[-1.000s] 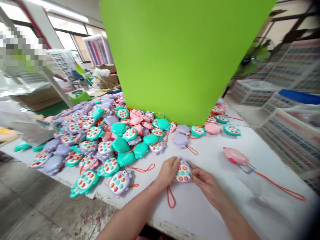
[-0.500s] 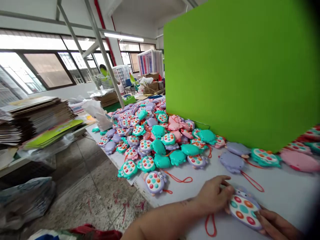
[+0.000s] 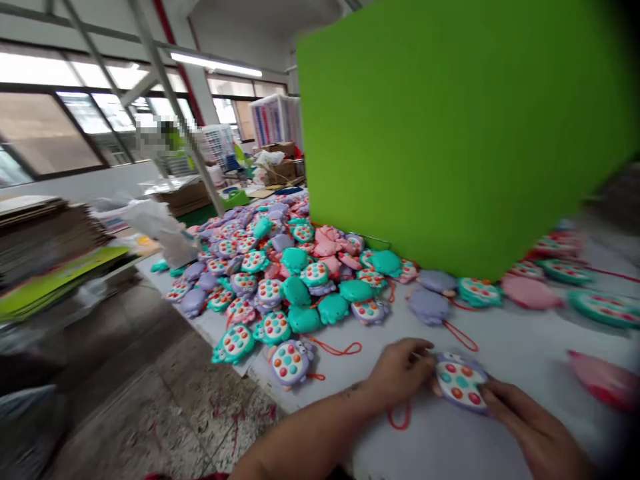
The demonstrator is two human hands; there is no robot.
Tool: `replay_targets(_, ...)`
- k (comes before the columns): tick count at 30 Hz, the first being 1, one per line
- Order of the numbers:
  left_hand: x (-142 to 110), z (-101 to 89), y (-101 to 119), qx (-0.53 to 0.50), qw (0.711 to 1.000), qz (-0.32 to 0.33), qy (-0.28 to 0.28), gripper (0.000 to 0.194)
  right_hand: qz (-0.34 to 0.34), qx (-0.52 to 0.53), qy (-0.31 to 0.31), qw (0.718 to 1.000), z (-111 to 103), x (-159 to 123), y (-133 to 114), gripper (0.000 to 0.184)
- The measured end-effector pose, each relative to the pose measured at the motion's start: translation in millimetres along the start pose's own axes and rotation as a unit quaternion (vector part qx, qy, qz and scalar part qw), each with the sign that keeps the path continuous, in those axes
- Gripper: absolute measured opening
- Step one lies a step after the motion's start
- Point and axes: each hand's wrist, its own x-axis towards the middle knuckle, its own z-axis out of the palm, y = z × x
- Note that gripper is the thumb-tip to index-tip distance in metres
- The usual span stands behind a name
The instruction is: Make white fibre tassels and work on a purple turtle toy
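— Surroundings? 
— Green panel (image 3: 450, 133) upright on the white tabletop (image 3: 500, 440); a heap of toys (image 3: 290, 273) spread left of it.

— Hands? 
— Left hand (image 3: 397, 370) and right hand (image 3: 530, 433) each grip closed on the purple toy (image 3: 460, 383), face-up near the front edge; its orange cord (image 3: 400, 417) beneath.

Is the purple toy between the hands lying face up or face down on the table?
Face up. The purple toy shows its coloured round buttons to the camera, lying flat on the white table between both hands.
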Motion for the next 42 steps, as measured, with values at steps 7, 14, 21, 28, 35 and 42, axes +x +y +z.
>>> replay_targets(7,4,1.4,0,-0.032,0.999,-0.005,0.022,0.031,0.021,0.065,-0.020,0.997,5,-13,-43,0.036)
replay_targets(14,2,0.7,2,-0.005,1.000,-0.011,0.022,0.029,0.028,0.136,-0.036,0.990,7,-14,-36,0.035)
replay_targets(21,3,2.4,1,-0.003,1.000,-0.023,0.005,0.028,0.032,0.148,-0.039,0.988,7,-15,-34,0.032)
replay_targets(28,3,1.2,6,0.021,0.999,-0.026,0.003,0.028,0.028,0.141,-0.049,0.988,7,-20,-44,0.031)
replay_targets(35,1,0.2,5,0.185,0.978,0.097,-0.016,0.043,-0.012,0.124,-0.004,0.992,9,-16,-35,0.029)
replay_targets(42,0,5.9,0,0.306,0.938,0.119,-0.109,0.079,-0.121,0.024,0.060,0.991,9,-22,-44,0.014)
